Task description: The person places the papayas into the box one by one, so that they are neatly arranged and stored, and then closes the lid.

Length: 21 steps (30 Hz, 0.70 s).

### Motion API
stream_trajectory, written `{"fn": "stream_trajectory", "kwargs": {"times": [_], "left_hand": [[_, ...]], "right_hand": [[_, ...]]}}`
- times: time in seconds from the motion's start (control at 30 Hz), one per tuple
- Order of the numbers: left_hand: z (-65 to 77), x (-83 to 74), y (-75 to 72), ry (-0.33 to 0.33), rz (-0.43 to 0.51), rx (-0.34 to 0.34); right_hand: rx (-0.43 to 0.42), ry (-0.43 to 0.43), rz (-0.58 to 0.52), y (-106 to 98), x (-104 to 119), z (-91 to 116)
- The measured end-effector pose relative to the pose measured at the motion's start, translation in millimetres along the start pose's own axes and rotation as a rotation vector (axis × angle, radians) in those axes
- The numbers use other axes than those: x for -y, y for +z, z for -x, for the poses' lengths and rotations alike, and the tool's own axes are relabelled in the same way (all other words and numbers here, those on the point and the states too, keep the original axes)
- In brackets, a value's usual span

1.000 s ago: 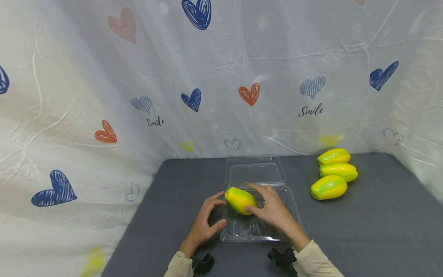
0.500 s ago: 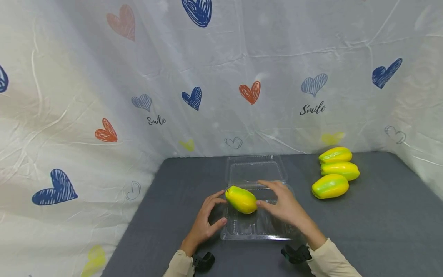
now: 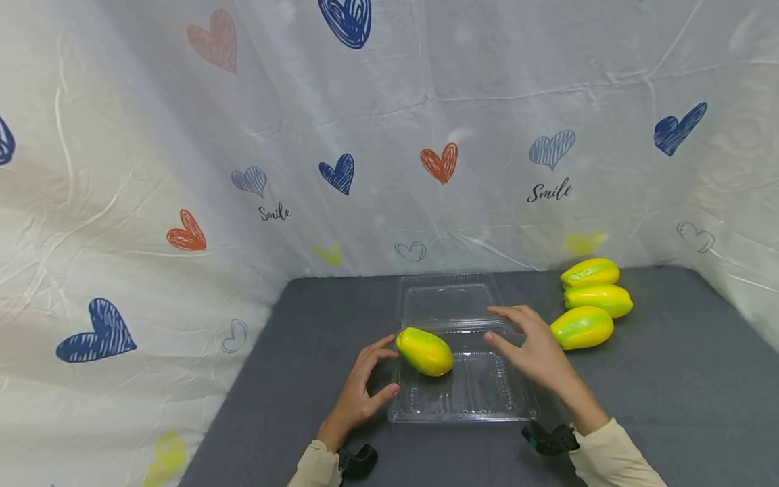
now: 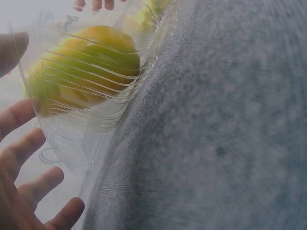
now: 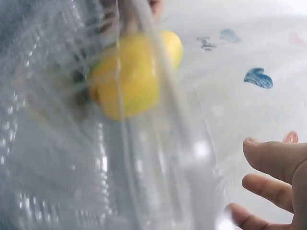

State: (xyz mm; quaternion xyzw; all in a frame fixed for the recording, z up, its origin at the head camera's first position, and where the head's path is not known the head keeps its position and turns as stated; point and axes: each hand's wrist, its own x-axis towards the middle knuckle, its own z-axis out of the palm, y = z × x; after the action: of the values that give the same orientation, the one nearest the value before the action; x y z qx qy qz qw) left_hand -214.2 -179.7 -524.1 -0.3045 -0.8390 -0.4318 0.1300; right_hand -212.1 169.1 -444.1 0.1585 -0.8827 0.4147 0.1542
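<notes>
- Holds nothing in the left hand (image 3: 359, 392), with fingers and thumb spread beside the left edge of the clear container (image 3: 487, 379); cannot tell if touching its wall.
- Has one papaya (image 3: 425, 353) just to the right of this hand, in the left rear part of the container, long axis slanting from rear left to front right; nearer to the left hand.
- Has the lid (image 3: 450, 301) opened backward, almost to the rear edge of the worktop (image 3: 328, 338).
- Holds nothing in the right hand (image 3: 538, 348), over the container's right side, thumb and fingers apart.
- Has three papayas (image 3: 599, 299) toward the rear right corner, in a close row; the foremost just beside the right hand, lying nearly along the rear edge.
- Shows a dark grey surface, and behind, a white curtain (image 3: 377, 122) with printed hearts.
</notes>
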Motion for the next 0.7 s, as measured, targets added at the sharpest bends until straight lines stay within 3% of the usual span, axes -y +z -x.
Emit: {"fn": "stream_trajectory", "kwargs": {"times": [0.7], "left_hand": [[-0.4,1.0,0.5,0.011,-0.011,-0.006]], "right_hand": [[0.005,-0.029,0.041,-25.6,-18.7,3.0]]}}
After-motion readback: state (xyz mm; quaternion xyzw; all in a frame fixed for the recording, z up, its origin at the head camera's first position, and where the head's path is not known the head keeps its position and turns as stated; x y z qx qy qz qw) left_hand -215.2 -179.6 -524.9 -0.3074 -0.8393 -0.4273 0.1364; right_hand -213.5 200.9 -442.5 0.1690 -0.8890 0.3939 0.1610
